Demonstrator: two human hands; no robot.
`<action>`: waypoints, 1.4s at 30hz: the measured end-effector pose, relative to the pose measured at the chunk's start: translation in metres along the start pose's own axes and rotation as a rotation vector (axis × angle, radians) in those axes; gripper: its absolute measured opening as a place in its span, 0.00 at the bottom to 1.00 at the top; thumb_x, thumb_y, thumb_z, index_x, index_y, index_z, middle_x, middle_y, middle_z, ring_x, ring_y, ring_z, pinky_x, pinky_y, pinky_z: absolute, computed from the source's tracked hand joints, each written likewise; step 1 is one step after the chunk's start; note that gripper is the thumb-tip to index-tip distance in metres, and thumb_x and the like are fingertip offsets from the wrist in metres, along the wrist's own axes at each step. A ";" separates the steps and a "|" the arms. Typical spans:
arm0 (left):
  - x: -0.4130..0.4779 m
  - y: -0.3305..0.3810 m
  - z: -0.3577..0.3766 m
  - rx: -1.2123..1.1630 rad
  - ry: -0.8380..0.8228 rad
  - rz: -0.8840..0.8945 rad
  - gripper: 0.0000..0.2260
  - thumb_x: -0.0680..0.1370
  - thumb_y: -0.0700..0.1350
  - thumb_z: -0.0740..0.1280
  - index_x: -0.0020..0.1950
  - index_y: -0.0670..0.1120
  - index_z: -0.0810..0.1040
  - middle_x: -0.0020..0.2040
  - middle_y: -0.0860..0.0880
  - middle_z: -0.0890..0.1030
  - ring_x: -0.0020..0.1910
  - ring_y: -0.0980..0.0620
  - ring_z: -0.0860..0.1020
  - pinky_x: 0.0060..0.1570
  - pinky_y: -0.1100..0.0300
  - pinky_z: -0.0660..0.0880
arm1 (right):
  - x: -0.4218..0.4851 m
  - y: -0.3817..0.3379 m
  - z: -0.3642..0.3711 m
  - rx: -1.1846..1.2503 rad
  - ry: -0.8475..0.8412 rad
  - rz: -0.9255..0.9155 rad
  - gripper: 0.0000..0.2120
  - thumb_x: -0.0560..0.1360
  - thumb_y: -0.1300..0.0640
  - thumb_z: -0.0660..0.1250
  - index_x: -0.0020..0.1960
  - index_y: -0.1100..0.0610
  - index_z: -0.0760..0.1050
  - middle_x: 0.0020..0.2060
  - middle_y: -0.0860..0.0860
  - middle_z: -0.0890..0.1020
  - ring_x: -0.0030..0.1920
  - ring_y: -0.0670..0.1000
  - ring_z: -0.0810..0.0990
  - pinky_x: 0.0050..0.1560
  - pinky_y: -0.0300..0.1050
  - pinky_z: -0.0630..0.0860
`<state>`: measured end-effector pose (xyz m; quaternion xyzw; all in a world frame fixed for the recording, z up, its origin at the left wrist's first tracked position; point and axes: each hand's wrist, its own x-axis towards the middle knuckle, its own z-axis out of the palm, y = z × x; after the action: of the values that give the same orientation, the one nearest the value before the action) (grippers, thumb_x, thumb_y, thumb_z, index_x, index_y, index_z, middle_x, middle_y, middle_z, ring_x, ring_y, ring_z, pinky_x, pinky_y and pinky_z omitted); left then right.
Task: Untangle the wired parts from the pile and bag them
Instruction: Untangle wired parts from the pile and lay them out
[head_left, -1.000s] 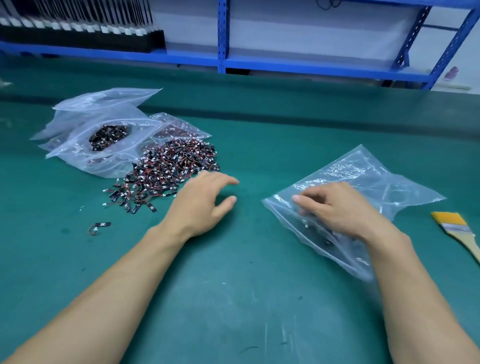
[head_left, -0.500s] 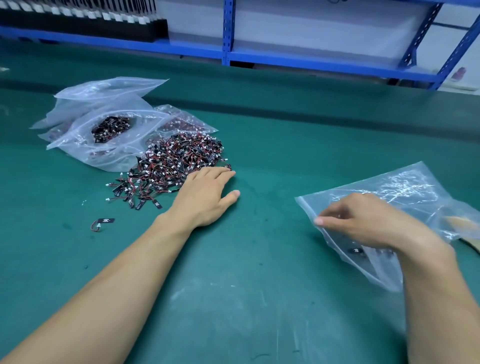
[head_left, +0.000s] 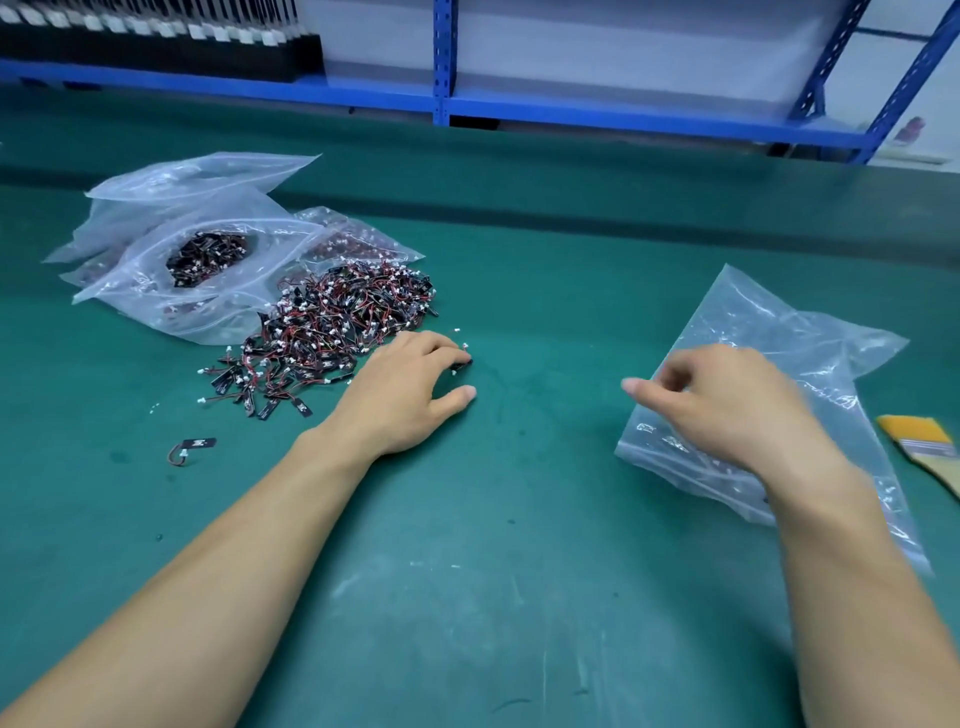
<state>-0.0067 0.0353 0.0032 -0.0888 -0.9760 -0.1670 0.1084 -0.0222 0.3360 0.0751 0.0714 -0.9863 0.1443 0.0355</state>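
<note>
While right hand (head_left: 727, 410) grips bag (head_left: 779, 332), left hand (head_left: 405, 395) touches part (head_left: 464, 365) beside pile (head_left: 337, 327).

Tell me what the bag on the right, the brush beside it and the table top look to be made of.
Bag: thin clear plastic film, glossy; it crinkles, glints, and the green shows through it.
Brush: yellow bristles, possibly synthetic; a greyish band that may be metal; a pale handle that looks like wood.
Table top: green matte mat, perhaps rubber; scuffed with pale marks.

Left hand (head_left: 410, 392) lies palm down, fingers bent, thumb spread. Right hand (head_left: 727, 410) is blurred, fingers curled, one digit outstretched.
</note>
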 end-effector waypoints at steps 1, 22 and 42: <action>0.000 0.002 0.001 -0.008 -0.010 0.022 0.21 0.79 0.59 0.64 0.70 0.52 0.75 0.68 0.55 0.74 0.68 0.51 0.68 0.69 0.51 0.65 | 0.000 -0.008 0.007 0.054 0.046 -0.085 0.19 0.74 0.36 0.67 0.34 0.49 0.75 0.29 0.43 0.79 0.35 0.44 0.77 0.35 0.45 0.70; -0.030 0.018 -0.008 -0.244 0.037 0.171 0.20 0.75 0.36 0.72 0.64 0.52 0.80 0.51 0.61 0.84 0.49 0.59 0.81 0.55 0.59 0.76 | 0.010 -0.010 0.041 0.111 -0.120 -0.223 0.07 0.75 0.45 0.70 0.43 0.47 0.75 0.36 0.39 0.80 0.38 0.40 0.76 0.41 0.45 0.74; -0.019 -0.011 -0.017 0.084 0.124 -0.188 0.15 0.79 0.40 0.65 0.66 0.49 0.79 0.59 0.49 0.80 0.59 0.44 0.74 0.60 0.49 0.72 | 0.012 -0.054 0.085 0.212 0.021 -0.435 0.06 0.76 0.43 0.68 0.48 0.44 0.81 0.43 0.41 0.78 0.44 0.43 0.75 0.46 0.46 0.75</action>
<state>0.0121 0.0167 0.0112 0.0184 -0.9776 -0.1405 0.1559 -0.0306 0.2587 0.0100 0.2840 -0.9266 0.2366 0.0685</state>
